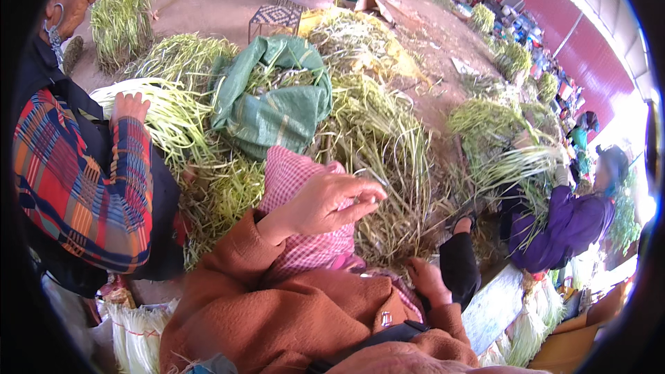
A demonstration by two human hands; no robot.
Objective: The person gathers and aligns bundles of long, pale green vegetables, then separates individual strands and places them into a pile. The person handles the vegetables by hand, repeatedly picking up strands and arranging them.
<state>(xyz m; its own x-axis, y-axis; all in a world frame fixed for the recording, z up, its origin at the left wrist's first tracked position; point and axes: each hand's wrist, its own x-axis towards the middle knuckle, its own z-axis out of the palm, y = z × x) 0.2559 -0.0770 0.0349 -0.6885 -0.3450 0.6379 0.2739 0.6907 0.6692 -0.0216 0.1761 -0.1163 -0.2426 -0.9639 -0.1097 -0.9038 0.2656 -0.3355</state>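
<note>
My left hand (332, 202) hovers above my lap, over a pink checked cloth (288, 176). Its fingers are bent towards the thumb, and nothing clear shows between them. Lower down, my right hand (428, 281) is beside my dark trouser leg (460, 270). Shade hides its fingertips. Before me spreads a heap of long green and straw-coloured stalks (379, 130). A green woven sack (278, 114), its mouth rolled down, stands beyond my left hand with loose leaves inside. Yellow-green trimmings (228, 192) lie left of the cloth.
At left, a person in a plaid sleeve (83, 176) rests a hand on pale stalks (161, 109). Another person in purple (561, 223) holds stalks at right. A patterned stool (275, 15) stands behind the sack. Tied pale bundles (540, 311) lie lower right, beside a pale board (493, 306).
</note>
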